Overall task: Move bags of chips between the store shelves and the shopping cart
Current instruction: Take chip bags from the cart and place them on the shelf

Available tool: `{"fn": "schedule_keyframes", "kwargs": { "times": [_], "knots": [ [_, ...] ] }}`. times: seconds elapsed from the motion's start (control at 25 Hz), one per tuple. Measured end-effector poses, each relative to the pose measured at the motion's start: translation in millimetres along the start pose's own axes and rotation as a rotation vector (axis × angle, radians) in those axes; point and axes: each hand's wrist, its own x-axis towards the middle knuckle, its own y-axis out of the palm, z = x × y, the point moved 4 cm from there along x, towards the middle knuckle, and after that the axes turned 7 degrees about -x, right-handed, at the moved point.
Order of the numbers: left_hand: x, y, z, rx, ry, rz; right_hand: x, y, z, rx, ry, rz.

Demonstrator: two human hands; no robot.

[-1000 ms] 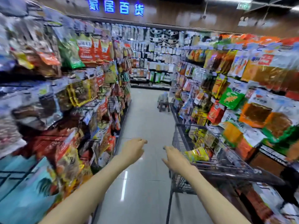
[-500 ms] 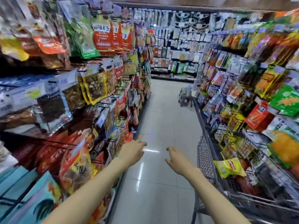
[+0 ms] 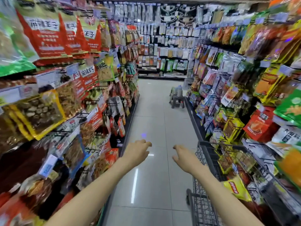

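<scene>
Yellow chip bag [image 3: 237, 189] in wire cart [image 3: 201, 207], left hand [image 3: 137, 153] and right hand [image 3: 184, 158] empty above aisle, fingers loosely curled

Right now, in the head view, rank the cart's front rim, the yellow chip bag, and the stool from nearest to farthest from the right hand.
1. Cart's front rim: just right of the right hand.
2. Yellow chip bag: lower right, inside the cart.
3. Stool: far down the aisle, by the right shelves.

Likely supermarket: snack shelves [image 3: 68, 88], shopping cart [image 3: 205, 190].
</scene>
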Motion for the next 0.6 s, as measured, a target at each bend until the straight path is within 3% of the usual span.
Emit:
{"fn": "schedule_keyframes", "kwargs": {
  "times": [0.4,0.6],
  "knots": [
    [250.2,59.3,-57.6,0.005,0.331,0.163,121.7,10.2,-160.9,0.032,0.371,0.022],
    [338.8,102.2,-110.7,0.062,0.570,0.276,118.7,37.9,-226.7,0.099,0.636,0.017]
  ]
}}
